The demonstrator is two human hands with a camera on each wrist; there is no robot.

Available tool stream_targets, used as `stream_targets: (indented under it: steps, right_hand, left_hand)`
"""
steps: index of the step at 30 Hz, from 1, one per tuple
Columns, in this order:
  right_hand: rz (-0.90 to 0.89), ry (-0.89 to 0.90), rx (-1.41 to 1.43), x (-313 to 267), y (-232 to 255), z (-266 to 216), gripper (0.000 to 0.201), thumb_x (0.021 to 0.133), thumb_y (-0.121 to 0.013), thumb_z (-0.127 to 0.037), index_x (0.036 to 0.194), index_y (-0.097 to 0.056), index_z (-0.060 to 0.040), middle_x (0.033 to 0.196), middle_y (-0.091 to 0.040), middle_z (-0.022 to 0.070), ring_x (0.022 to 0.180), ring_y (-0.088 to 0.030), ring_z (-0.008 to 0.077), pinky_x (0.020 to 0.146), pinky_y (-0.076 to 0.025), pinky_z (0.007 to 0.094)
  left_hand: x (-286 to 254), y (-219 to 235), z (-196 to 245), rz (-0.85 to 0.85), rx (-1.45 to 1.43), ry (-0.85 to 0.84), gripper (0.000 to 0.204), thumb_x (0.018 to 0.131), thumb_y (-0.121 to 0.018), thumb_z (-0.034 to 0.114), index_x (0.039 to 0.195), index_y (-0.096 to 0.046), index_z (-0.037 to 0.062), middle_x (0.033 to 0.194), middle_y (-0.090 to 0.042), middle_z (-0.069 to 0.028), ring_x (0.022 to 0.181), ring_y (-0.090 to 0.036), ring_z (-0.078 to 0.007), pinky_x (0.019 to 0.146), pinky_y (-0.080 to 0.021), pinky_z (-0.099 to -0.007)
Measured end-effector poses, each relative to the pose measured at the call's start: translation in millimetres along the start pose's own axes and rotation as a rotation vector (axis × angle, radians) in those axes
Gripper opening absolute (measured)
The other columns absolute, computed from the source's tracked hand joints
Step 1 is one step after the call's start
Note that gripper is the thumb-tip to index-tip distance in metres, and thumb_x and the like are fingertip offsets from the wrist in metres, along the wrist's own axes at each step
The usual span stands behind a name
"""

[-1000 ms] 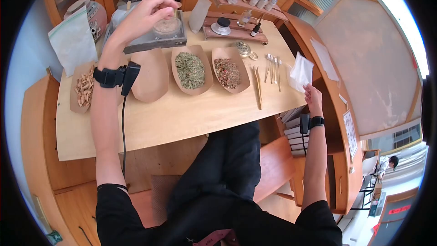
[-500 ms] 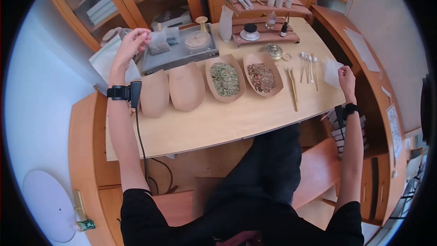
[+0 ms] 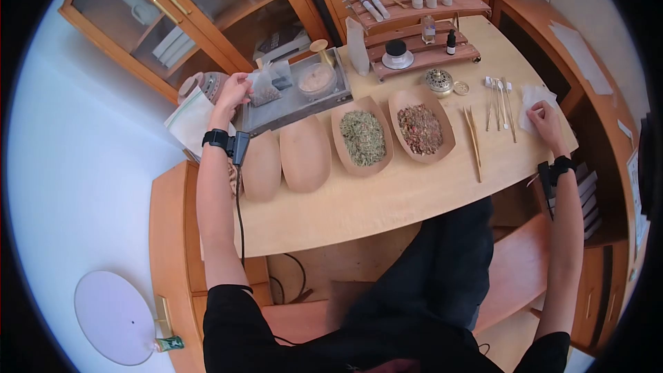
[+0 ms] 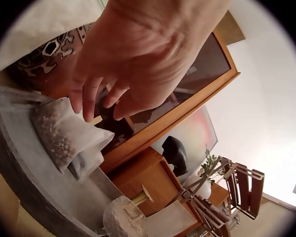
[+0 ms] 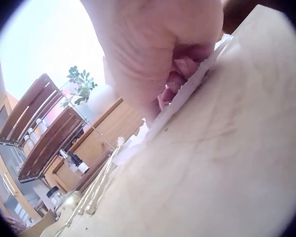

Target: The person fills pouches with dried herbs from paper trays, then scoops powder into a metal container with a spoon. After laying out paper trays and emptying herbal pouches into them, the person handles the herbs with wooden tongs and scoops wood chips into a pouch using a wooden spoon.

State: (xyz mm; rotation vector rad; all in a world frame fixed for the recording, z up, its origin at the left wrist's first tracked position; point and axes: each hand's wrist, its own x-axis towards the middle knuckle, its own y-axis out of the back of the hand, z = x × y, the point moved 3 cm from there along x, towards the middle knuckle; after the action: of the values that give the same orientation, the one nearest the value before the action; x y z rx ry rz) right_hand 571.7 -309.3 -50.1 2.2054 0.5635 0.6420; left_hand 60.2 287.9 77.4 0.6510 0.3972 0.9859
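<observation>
In the head view my left hand (image 3: 233,91) is at the left end of a grey tray (image 3: 276,119), beside a translucent pouch filled with bits (image 3: 264,90). Its fingers hang loosely spread above that pouch (image 4: 59,133) in the left wrist view, holding nothing. On the table's right side, my right hand (image 3: 545,124) has its curled fingers on the edge of a thin white pouch (image 3: 536,100). From the right wrist the hand (image 5: 163,54) hides part of that pouch (image 5: 175,106), which lies on the wood.
Two bare paper trays (image 3: 305,155), one of green herb (image 3: 362,139) and one of reddish herb (image 3: 420,130) line the table. Right of them are tweezers (image 3: 474,145), a metal burner (image 3: 439,81) and slim tools (image 3: 503,103). A wooden rack (image 3: 421,57) with bottles stands behind.
The head view has turned leftward. My right hand has lowered the white pouch onto the table. My left hand, earlier raised over the tray, now hangs lower beside the filled pouch.
</observation>
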Motion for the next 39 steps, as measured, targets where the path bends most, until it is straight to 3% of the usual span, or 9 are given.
stream_targets:
  steps: [7, 13, 16, 19, 22, 27, 31, 37, 39]
  right_hand:
    - [-0.008, -0.032, 0.008, 0, 0, 0, 0.023, 0.084, -0.069, -0.022, 0.094, -0.061, -0.0034, 0.062, -0.052, 0.0021, 0.059, -0.050, 0.0125, 0.054, -0.039, 0.0310]
    - [-0.026, -0.068, 0.073, 1, -1, 2, 0.022, 0.084, -0.070, -0.021, 0.093, -0.061, -0.0032, 0.063, -0.050, 0.0001, 0.059, -0.048, 0.0098, 0.053, -0.037, 0.0290]
    - [-0.023, -0.072, 0.085, 2, -1, 3, 0.022, 0.083, -0.070, -0.021, 0.093, -0.061, -0.0034, 0.063, -0.050, -0.0003, 0.059, -0.047, 0.0095, 0.054, -0.037, 0.0288]
    - [-0.014, -0.090, 0.066, 2, -1, 3, 0.022, 0.083, -0.071, -0.021, 0.092, -0.062, -0.0036, 0.063, -0.050, -0.0006, 0.059, -0.046, 0.0093, 0.054, -0.036, 0.0286]
    - [-0.026, -0.080, 0.066, 5, -2, 10, 0.022, 0.083, -0.071, -0.022, 0.092, -0.062, -0.0037, 0.063, -0.050, -0.0006, 0.059, -0.046, 0.0093, 0.054, -0.036, 0.0284]
    - [-0.014, -0.056, 0.043, 5, -2, 11, 0.023, 0.083, -0.071, -0.023, 0.091, -0.062, -0.0035, 0.063, -0.051, -0.0001, 0.059, -0.047, 0.0096, 0.054, -0.037, 0.0285]
    - [0.001, -0.036, 0.030, 7, -3, 14, 0.023, 0.083, -0.071, -0.023, 0.092, -0.062, -0.0035, 0.063, -0.053, 0.0008, 0.059, -0.048, 0.0100, 0.053, -0.038, 0.0289]
    - [0.012, 0.013, -0.043, 5, -3, 13, 0.022, 0.085, -0.068, -0.023, 0.094, -0.062, -0.0036, 0.062, -0.056, 0.0063, 0.059, -0.053, 0.0145, 0.054, -0.042, 0.0321]
    - [-0.023, 0.029, -0.053, 4, 0, 8, 0.024, 0.086, -0.067, -0.024, 0.096, -0.062, -0.0029, 0.064, -0.057, 0.0071, 0.061, -0.056, 0.0157, 0.055, -0.043, 0.0328]
  left_hand:
    - [47, -15, -26, 0.161, -0.029, 0.099, 0.063, 0.094, -0.055, 0.014, 0.146, -0.025, -0.0043, 0.119, -0.057, -0.0187, 0.077, -0.066, -0.0171, 0.054, -0.054, -0.0276]
    - [59, -9, -25, 0.226, -0.007, 0.103, 0.057, 0.091, -0.062, 0.011, 0.140, -0.037, -0.0053, 0.097, -0.062, -0.0124, 0.065, -0.059, -0.0128, 0.047, -0.045, -0.0247]
    - [56, -2, -27, 0.212, -0.051, 0.111, 0.043, 0.091, -0.064, 0.012, 0.131, -0.052, -0.0004, 0.081, -0.060, -0.0022, 0.059, -0.051, -0.0074, 0.047, -0.042, -0.0205]
    - [52, 7, -35, 0.074, -0.140, 0.121, 0.029, 0.090, -0.065, 0.011, 0.118, -0.063, 0.0010, 0.073, -0.057, 0.0016, 0.057, -0.049, -0.0055, 0.045, -0.040, -0.0199]
    - [42, 19, -36, 0.071, -0.083, 0.062, 0.018, 0.089, -0.066, 0.010, 0.105, -0.070, 0.0026, 0.069, -0.057, 0.0039, 0.057, -0.048, -0.0044, 0.044, -0.036, -0.0192]
    - [9, 30, 1, 0.321, -0.153, -0.229, 0.011, 0.084, -0.071, 0.008, 0.093, -0.073, 0.0018, 0.073, -0.064, 0.0004, 0.059, -0.050, -0.0051, 0.052, -0.038, -0.0215]
    - [-21, 34, 39, 0.431, -0.260, -0.370, 0.013, 0.086, -0.071, 0.010, 0.095, -0.073, 0.0012, 0.075, -0.065, 0.0006, 0.062, -0.051, -0.0053, 0.056, -0.040, -0.0208]
    - [-79, 35, 84, 0.436, -0.480, -0.529, 0.010, 0.087, -0.068, 0.006, 0.096, -0.071, 0.0011, 0.086, -0.070, -0.0008, 0.072, -0.059, -0.0042, 0.062, -0.043, -0.0190]
    - [-95, 29, 94, 0.380, -0.524, -0.531, 0.014, 0.087, -0.070, 0.007, 0.099, -0.071, -0.0004, 0.083, -0.067, 0.0007, 0.064, -0.048, -0.0030, 0.059, -0.039, -0.0175]
